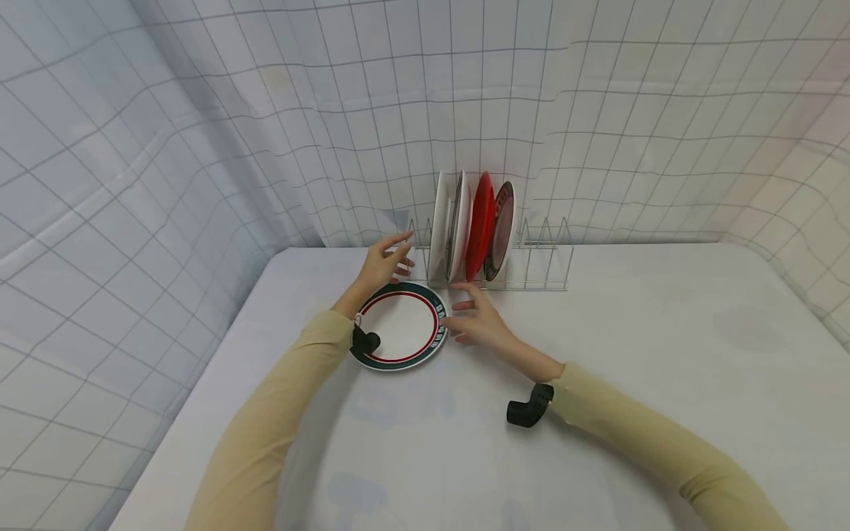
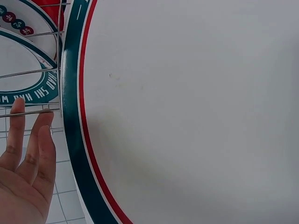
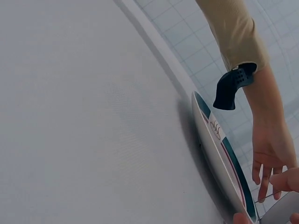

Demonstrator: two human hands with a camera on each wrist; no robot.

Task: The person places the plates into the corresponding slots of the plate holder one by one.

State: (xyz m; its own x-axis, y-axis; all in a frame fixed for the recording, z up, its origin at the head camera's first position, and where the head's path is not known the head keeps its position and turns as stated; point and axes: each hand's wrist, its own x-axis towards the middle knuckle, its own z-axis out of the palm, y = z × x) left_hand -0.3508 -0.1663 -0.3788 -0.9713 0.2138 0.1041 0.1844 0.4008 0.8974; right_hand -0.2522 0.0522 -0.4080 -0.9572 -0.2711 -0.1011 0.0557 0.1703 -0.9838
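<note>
A white plate (image 1: 395, 328) with a green rim and a red ring lies face up on the table. Beyond its far edge, my left hand (image 1: 381, 264) reaches to the left end of a wire dish rack; its fingers are loosely extended by the wires in the left wrist view. My right hand (image 1: 481, 321) is at the plate's right side, fingers spread and fingertips close to the rim; contact cannot be told. Upright in the rack stand two white plates, a red plate (image 1: 479, 228) and a plate with a patterned rim (image 1: 503, 225).
The rack's (image 1: 538, 289) right part extends past the standing plates. White table surface (image 1: 631, 332) spreads to the right and in front. Gridded white cloth (image 1: 365, 110) hangs behind the rack and along the sides. Each wrist carries a black camera mount (image 1: 529, 407).
</note>
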